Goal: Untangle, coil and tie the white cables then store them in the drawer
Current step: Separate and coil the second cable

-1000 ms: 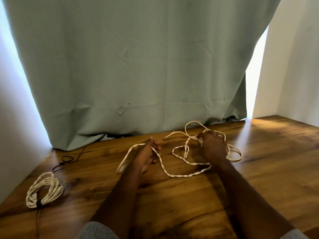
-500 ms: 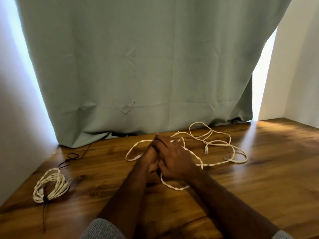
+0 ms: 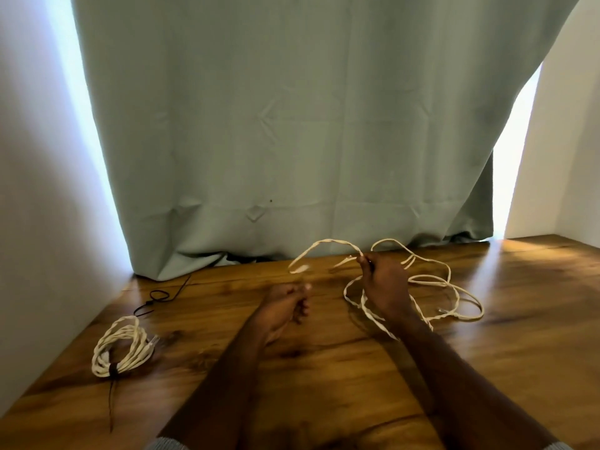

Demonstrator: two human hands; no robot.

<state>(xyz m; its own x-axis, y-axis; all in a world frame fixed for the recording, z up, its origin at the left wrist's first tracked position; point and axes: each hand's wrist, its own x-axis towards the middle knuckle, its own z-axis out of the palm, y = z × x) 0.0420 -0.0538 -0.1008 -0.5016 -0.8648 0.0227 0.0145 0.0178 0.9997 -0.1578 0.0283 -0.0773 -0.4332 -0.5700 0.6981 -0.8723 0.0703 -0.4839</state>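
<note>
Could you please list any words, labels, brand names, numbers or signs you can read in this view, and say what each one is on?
None: no readable text shows on the grey-green curtain, the wooden table, the tied coil of white cable or the loose white cable held in both hands.

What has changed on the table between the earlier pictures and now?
The hands, together half a second ago, have moved apart. The right hand went right and now pinches the loose white cable, lifting an arched length of it. The left hand pulled back, closed; its hold on the cable is blurred. The tied coil, the black cord and the curtain stayed as they were.
</note>
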